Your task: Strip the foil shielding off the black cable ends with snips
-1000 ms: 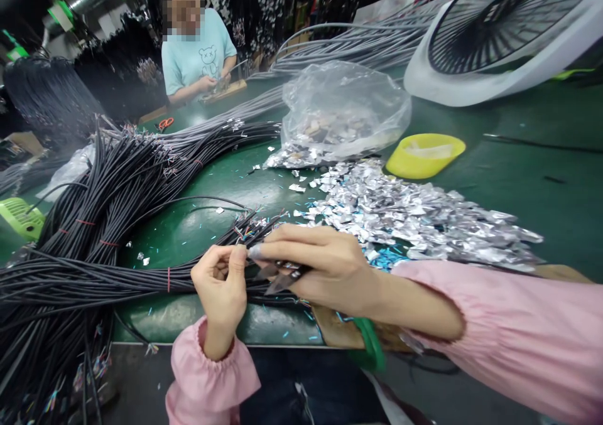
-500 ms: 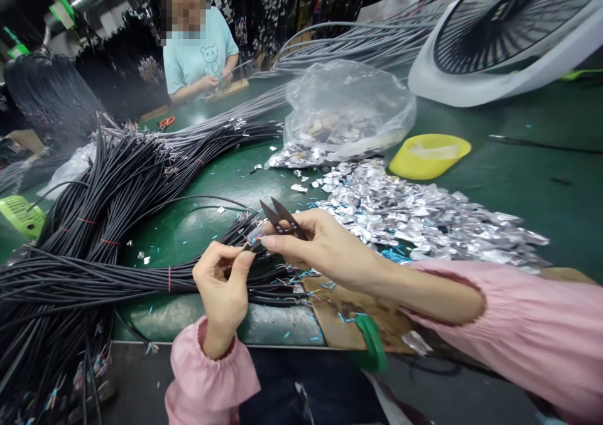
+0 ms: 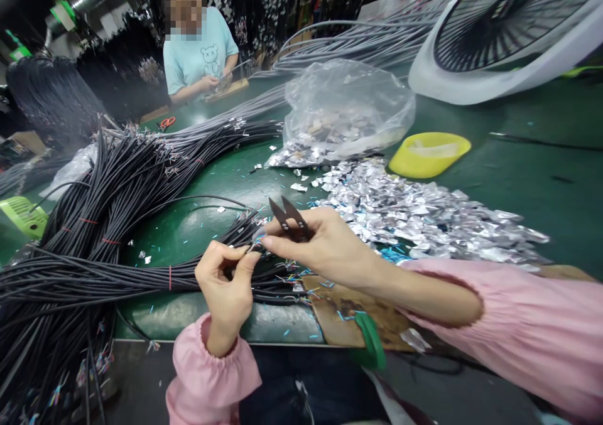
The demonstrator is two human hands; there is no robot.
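The left hand [image 3: 228, 284] has thumb and forefinger pinched together on a cable end [image 3: 253, 248]. Just beside them, the right hand [image 3: 325, 243] pinches its wires [image 3: 259, 241] and also holds scissors [image 3: 296, 218], blades parted, above its thumb. Black cables [image 3: 136, 279] run behind the left fingers; foil scraps [image 3: 414, 215] lie beyond the right ones.

Dark snips [image 3: 296, 220] point upward, blades parted; cable end [image 3: 255, 247] pinched below
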